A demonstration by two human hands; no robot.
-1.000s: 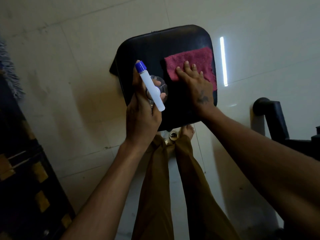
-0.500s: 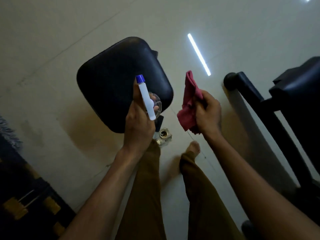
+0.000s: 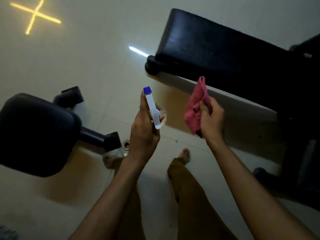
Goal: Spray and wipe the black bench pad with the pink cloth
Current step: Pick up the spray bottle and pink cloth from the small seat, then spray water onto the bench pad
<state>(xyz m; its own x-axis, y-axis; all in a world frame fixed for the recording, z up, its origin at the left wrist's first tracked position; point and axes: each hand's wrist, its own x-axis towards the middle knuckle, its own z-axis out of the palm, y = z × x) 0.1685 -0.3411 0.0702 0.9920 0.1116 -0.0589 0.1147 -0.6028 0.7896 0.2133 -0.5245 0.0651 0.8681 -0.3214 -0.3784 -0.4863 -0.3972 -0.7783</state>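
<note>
**Done with the small seat, turning to the long pad**

Left hand (image 3: 144, 130) is wrapped around a small clear spray bottle with a white trigger and blue nozzle (image 3: 152, 108), nozzle pointing up and away. Right hand (image 3: 210, 118) has the pink terry cloth (image 3: 195, 104) bunched up in a fist grip, hanging in the air and touching nothing. A second ago that cloth was flat under the palm on the small square black seat pad (image 3: 34, 134); now it's lifted off and the person has swung round, so that seat sits well off to the left. My guess: that surface is finished and the long black padded bench (image 3: 216, 49) up ahead on the right is next for a spray.

Room-wise, both hands hang over bare pale tiled floor (image 3: 86, 58), with open space between them and the bench's near edge. The black round-ended frame foot (image 3: 152, 66) sticks out at the bench's left corner, near the person's bare feet, so watch that when stepping in.
</note>
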